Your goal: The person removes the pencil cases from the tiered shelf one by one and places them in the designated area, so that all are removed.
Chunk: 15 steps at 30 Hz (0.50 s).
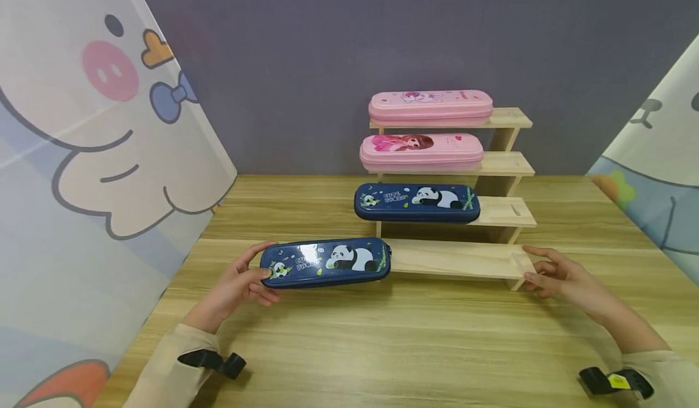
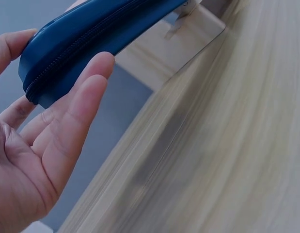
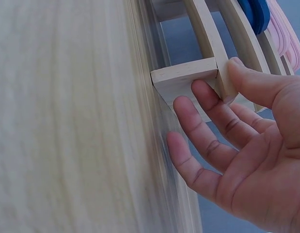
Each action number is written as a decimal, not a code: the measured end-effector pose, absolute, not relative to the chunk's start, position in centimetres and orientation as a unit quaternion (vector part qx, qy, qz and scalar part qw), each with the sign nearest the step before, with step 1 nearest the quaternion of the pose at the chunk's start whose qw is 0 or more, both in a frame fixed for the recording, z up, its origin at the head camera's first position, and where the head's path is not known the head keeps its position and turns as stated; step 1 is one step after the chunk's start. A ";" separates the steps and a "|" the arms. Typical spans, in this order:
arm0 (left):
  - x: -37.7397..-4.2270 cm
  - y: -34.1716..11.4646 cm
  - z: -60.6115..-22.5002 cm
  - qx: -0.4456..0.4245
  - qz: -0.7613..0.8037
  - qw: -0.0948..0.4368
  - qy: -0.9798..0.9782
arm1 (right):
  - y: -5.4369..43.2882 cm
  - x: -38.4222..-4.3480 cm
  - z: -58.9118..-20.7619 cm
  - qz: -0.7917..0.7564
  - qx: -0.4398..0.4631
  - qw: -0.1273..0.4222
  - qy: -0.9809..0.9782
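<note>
My left hand [image 1: 240, 283] holds a navy pencil case [image 1: 314, 265] by its left end, thumb on the lid and fingers beneath. The lid shows a panda, and its right end overlaps the left end of the lowest step [image 1: 453, 257] of a wooden tiered rack. In the left wrist view the case's zipper side [image 2: 77, 56] faces the camera, between thumb and fingers. My right hand [image 1: 565, 277] pinches the right end of that lowest step. The right wrist view shows the thumb on one face of the board [image 3: 208, 43] and the index finger at its underside.
A matching navy panda case [image 1: 417, 203] lies on the second step up. Above it sit a pink case with a doll print [image 1: 423, 152] and another pink case [image 1: 431, 107] on top. Behind the wooden table [image 1: 382, 347] stands a grey partition [image 1: 306, 80]; cartoon-printed panels flank both sides.
</note>
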<state>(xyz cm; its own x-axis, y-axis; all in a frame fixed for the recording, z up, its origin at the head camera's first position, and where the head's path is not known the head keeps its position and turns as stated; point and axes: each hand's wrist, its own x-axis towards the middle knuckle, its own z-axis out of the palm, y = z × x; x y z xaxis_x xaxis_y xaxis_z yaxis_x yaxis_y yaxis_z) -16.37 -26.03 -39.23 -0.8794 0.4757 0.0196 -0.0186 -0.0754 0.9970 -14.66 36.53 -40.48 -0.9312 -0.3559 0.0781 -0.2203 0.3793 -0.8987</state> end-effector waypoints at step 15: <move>-15.9 -30.5 -38.8 0.219 0.717 0.167 0.641 | 36.5 -14.6 -40.3 -0.530 -0.176 0.062 0.827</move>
